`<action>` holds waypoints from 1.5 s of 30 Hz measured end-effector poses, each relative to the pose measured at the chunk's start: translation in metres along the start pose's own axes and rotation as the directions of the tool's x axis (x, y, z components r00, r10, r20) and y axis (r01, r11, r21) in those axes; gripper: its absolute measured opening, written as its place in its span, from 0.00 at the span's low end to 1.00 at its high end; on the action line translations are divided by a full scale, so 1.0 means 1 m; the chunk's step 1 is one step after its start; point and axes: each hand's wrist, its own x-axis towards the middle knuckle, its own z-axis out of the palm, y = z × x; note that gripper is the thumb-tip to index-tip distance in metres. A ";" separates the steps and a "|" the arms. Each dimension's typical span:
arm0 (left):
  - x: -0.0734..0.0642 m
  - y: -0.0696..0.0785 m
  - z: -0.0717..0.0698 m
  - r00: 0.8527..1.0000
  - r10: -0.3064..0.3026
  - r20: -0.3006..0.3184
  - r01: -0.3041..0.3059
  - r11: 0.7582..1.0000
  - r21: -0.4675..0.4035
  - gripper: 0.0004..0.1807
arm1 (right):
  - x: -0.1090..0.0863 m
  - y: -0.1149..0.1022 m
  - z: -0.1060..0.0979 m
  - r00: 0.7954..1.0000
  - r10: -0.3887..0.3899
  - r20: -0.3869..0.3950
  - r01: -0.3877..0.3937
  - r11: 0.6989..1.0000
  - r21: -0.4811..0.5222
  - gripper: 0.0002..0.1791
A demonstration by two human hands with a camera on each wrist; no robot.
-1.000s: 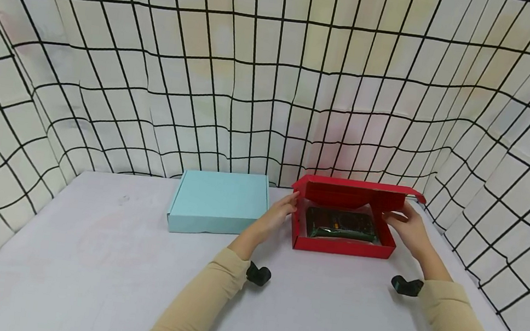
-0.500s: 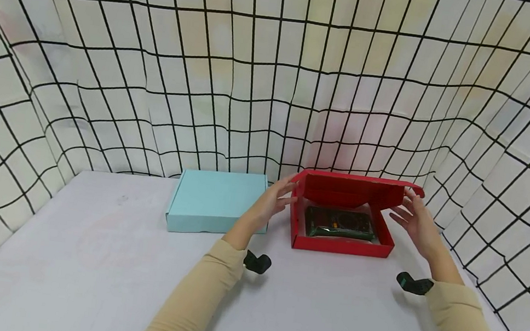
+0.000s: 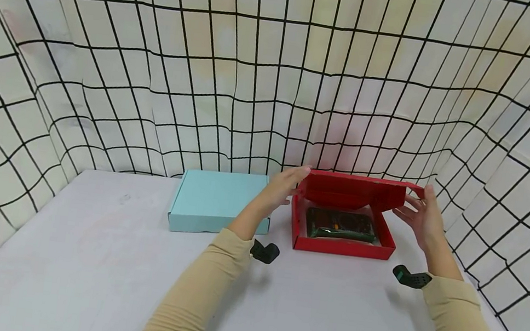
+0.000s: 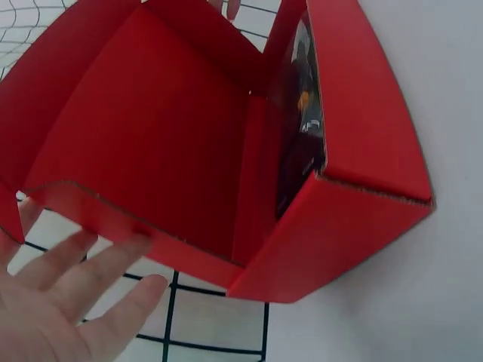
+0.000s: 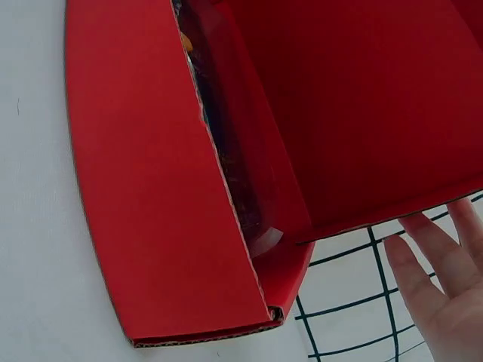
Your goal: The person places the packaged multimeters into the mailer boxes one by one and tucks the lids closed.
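A red cardboard box (image 3: 344,247) stands on the table with its lid (image 3: 357,185) half raised, hinged at the back. Inside lies a dark packet in shiny clear wrapping (image 3: 341,224). At the lid's left side is my left hand (image 3: 282,187), its fairly straight fingers touching the side flap (image 4: 143,230) from outside. On the opposite side, my right hand (image 3: 424,218) has its fingers spread and extended, with fingertips at the lid's right edge (image 5: 423,205). Parts of some fingertips are hidden behind the cardboard.
Left of the red box sits a closed light blue box (image 3: 218,198), partly behind my left forearm. Both stand on a white-covered table (image 3: 85,254). Behind and at the sides rises a white sheet with black netting (image 3: 275,78).
The lid has risen slightly. My left hand has moved up from the box's left wall to the lid's left corner. My right hand has withdrawn from inside the box to the lid's right edge.
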 end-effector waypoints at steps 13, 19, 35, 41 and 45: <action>-0.006 -0.004 0.002 0.999 0.015 0.028 -0.015 1.000 -0.001 0.34 | 0.002 0.003 -0.024 0.973 0.026 0.229 -0.042 0.997 0.068 0.18; -0.007 -0.015 0.001 0.998 0.044 0.039 -0.044 0.999 -0.002 0.34 | 0.002 0.012 -0.028 0.972 0.070 0.226 -0.100 0.987 0.124 0.21; -0.016 -0.039 0.005 0.997 0.065 0.042 -0.064 0.998 -0.017 0.32 | -0.009 0.029 -0.040 0.928 -0.019 0.371 -0.077 0.967 0.242 0.31; -0.022 -0.046 0.010 0.997 0.077 0.029 -0.077 0.997 0.018 0.32 | -0.013 0.034 -0.043 0.913 -0.017 0.407 -0.116 0.946 0.301 0.32; -0.024 -0.049 0.012 0.995 0.099 0.029 -0.100 0.993 0.063 0.32 | -0.014 0.038 -0.044 0.907 -0.027 0.420 -0.125 0.936 0.330 0.32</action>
